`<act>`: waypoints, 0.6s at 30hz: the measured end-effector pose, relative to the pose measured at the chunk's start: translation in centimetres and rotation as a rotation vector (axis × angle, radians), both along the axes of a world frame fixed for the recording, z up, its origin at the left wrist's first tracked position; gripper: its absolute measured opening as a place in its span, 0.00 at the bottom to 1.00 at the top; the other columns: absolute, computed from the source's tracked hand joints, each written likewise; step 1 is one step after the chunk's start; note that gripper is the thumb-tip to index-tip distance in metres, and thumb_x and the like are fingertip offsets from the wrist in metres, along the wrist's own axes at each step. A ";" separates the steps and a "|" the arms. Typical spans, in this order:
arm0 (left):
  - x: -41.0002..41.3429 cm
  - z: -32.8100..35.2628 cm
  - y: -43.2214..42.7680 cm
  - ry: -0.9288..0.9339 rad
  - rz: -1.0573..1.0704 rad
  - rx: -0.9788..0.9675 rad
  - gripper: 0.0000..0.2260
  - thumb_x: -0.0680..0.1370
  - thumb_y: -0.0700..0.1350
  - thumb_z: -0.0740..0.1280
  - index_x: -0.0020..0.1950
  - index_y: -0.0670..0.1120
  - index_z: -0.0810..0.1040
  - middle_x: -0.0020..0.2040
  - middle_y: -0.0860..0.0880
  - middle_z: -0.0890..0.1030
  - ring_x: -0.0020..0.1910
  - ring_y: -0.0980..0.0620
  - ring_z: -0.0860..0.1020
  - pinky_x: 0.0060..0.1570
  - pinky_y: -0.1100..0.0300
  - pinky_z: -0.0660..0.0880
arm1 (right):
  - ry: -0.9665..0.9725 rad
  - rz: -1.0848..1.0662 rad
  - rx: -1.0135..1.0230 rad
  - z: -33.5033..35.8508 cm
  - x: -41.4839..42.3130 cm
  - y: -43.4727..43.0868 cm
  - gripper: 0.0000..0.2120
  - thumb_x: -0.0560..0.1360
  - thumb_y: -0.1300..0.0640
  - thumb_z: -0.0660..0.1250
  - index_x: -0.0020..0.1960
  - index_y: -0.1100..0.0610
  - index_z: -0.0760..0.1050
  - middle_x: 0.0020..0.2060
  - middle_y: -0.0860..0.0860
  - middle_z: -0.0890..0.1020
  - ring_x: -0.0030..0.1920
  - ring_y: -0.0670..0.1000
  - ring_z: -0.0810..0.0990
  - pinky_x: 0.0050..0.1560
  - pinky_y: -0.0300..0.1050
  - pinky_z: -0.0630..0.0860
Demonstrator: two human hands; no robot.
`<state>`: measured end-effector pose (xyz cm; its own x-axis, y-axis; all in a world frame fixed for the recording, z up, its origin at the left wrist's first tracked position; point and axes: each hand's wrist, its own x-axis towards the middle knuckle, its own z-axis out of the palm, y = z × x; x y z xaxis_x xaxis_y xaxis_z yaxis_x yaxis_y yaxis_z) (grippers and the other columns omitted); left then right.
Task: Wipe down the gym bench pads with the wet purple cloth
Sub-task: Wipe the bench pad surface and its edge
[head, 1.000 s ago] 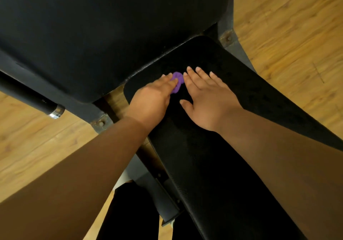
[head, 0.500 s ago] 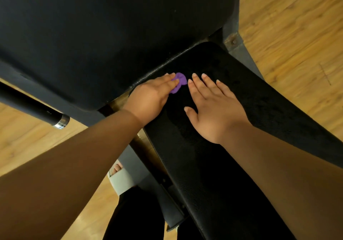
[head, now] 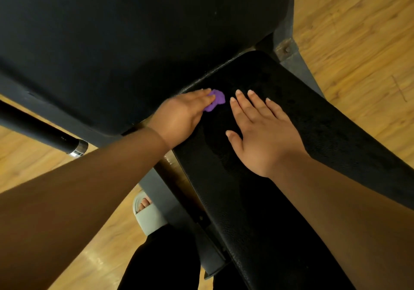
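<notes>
A black seat pad (head: 313, 133) runs from the middle toward the lower right. Above it rises the large black back pad (head: 134, 32). My left hand (head: 181, 117) lies near the seat pad's upper left corner with straight fingers pressing on the purple cloth (head: 216, 100); only a small bunched part of the cloth shows past the fingertips. My right hand (head: 264, 135) lies flat on the seat pad just to the right, fingers spread, apart from the cloth.
Grey metal frame (head: 293, 63) joins the pads. A black bar with a chrome end (head: 76, 147) sticks out at the left. My foot in a grey slide (head: 149, 218) stands on the wooden floor (head: 358, 32) beside the frame.
My left hand slid the cloth a little left toward the pad's corner, so the gap to my right hand has widened. The camera pulled back and my foot came into view.
</notes>
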<state>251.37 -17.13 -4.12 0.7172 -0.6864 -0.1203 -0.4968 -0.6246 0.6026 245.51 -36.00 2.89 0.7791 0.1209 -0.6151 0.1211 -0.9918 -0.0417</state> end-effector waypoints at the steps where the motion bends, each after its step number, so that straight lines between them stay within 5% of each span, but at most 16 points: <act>1: 0.7 -0.1 -0.4 -0.003 0.012 0.002 0.19 0.75 0.32 0.67 0.66 0.37 0.75 0.65 0.36 0.76 0.64 0.37 0.75 0.66 0.49 0.66 | -0.003 0.000 0.000 -0.1 0.0 0.0 0.31 0.81 0.41 0.40 0.78 0.53 0.36 0.78 0.49 0.38 0.77 0.49 0.35 0.76 0.49 0.38; 6: 2.2 -0.8 -2.6 0.036 0.127 0.012 0.19 0.79 0.34 0.63 0.70 0.39 0.72 0.70 0.40 0.72 0.71 0.43 0.69 0.70 0.59 0.58 | -0.003 -0.004 -0.001 -0.2 0.0 0.0 0.31 0.81 0.41 0.40 0.78 0.52 0.36 0.78 0.49 0.38 0.77 0.49 0.35 0.76 0.50 0.38; 13: -1.0 0.5 0.1 0.002 -0.030 0.018 0.22 0.71 0.29 0.71 0.65 0.35 0.76 0.64 0.35 0.76 0.62 0.36 0.76 0.63 0.45 0.67 | 0.007 -0.002 -0.004 -0.3 0.1 0.0 0.31 0.81 0.41 0.40 0.78 0.52 0.35 0.78 0.49 0.38 0.77 0.49 0.35 0.76 0.50 0.38; 18: 1.2 0.6 -2.6 0.122 0.221 0.048 0.19 0.81 0.37 0.61 0.73 0.42 0.69 0.74 0.43 0.68 0.73 0.47 0.66 0.70 0.64 0.54 | 0.002 -0.006 -0.006 -0.2 0.2 0.0 0.31 0.81 0.41 0.41 0.78 0.53 0.36 0.78 0.49 0.38 0.77 0.50 0.35 0.77 0.50 0.39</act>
<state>252.54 -19.73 -3.48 0.8273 -0.5060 -0.2440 -0.2702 -0.7393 0.6168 245.69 -35.97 2.72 0.7786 0.1126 -0.6174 0.1148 -0.9927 -0.0364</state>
